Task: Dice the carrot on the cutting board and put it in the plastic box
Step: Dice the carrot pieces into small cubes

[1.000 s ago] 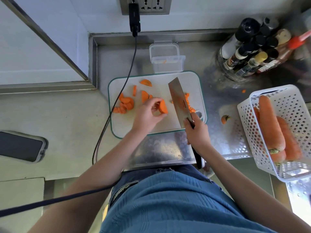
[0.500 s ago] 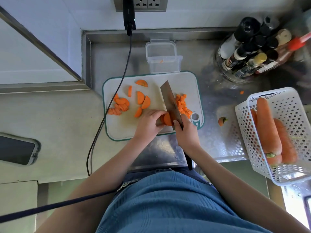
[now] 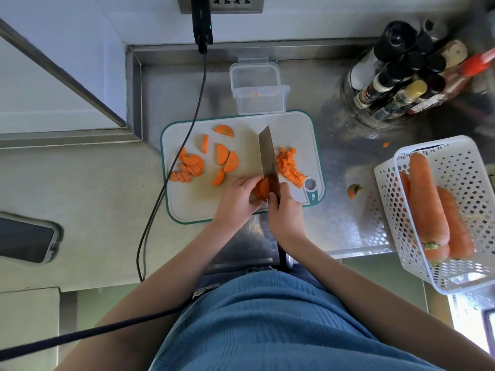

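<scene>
At the cutting board's (image 3: pixel 241 210) near edge, carrot slices (image 3: pixel 261 188) are pinched by the left hand (image 3: pixel 237 200) while the knife (image 3: pixel 267 159), clamped in the right hand (image 3: pixel 285 210), dices; a straight downward cut is judged next.

A shiny steel bench (image 3: pixel 348 231) meets a white wall (image 3: pixel 134 20). A grey wall socket (image 3: pixel 235 4) sits up high. Bright light comes from the lower right.

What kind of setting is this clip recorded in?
Most likely a home kitchen counter. A cutting board with sliced carrot sits on a stainless steel worktop, a cluster of condiment bottles stands in the far corner, and a white basket holds whole carrots.
</scene>
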Demonstrator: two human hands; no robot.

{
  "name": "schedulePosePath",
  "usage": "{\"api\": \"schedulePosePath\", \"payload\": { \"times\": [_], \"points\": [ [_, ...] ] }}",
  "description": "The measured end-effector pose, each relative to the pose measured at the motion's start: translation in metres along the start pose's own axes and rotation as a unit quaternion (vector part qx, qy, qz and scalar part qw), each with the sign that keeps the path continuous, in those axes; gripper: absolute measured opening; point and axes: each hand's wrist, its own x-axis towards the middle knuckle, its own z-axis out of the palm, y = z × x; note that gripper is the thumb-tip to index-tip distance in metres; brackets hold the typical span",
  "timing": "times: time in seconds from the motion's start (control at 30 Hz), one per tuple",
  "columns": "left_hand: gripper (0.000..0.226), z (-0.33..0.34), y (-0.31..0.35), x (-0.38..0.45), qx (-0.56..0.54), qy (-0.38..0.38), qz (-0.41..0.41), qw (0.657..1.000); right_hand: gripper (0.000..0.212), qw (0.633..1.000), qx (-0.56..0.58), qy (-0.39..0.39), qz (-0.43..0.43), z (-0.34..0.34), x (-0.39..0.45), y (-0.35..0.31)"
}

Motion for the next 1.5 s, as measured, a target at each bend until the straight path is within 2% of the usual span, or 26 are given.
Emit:
{"api": "schedulePosePath", "payload": {
  "times": [0.13, 0.37, 0.57, 0.63, 0.73, 0.77, 0.8, 0.93, 1.13, 1.5],
  "points": [
    [0.057, 0.000, -0.001, -0.004, 0.002, -0.012, 0.015, 1.000, 0.010, 1.000, 0.004, 0.002, -0.003, 0.002, 0.000, -0.006],
    [0.049, -0.003, -0.001, 0.000, -0.020, -0.014, 0.008, 1.000, 0.010, 1.000, -0.003, 0.007, -0.002, 0.002, -0.001, -0.006],
    [0.076, -0.007, -0.002, -0.007, -0.033, -0.042, -0.050, 0.997, 0.014, 0.998, -0.017, 0.050, -0.018, -0.012, -0.009, -0.004],
    [0.058, -0.009, -0.003, -0.013, -0.069, -0.009, -0.069, 0.995, 0.014, 0.998, -0.019, 0.057, -0.020, -0.014, -0.012, -0.005],
    [0.013, -0.012, 0.002, -0.016, -0.194, 0.060, -0.183, 0.962, 0.015, 0.998, -0.021, 0.051, -0.018, -0.011, -0.013, -0.009],
    [0.006, -0.012, 0.002, -0.013, -0.225, 0.063, -0.216, 0.948, 0.016, 0.998, -0.024, 0.047, -0.017, -0.010, -0.013, -0.011],
    [0.012, -0.012, 0.003, -0.011, -0.231, 0.053, -0.237, 0.942, 0.015, 0.999, -0.027, 0.042, -0.018, -0.009, -0.014, -0.013],
    [0.029, -0.014, 0.004, 0.002, -0.112, -0.018, -0.199, 0.973, 0.013, 0.999, -0.033, 0.030, -0.026, -0.006, -0.016, -0.021],
    [0.033, -0.016, 0.008, 0.008, -0.027, -0.051, -0.187, 0.981, 0.014, 0.998, -0.047, 0.024, -0.017, -0.001, -0.014, -0.026],
    [0.030, -0.015, 0.009, 0.006, -0.003, -0.052, -0.187, 0.981, 0.012, 0.995, -0.094, 0.015, -0.024, 0.006, -0.010, -0.024]
  ]
}}
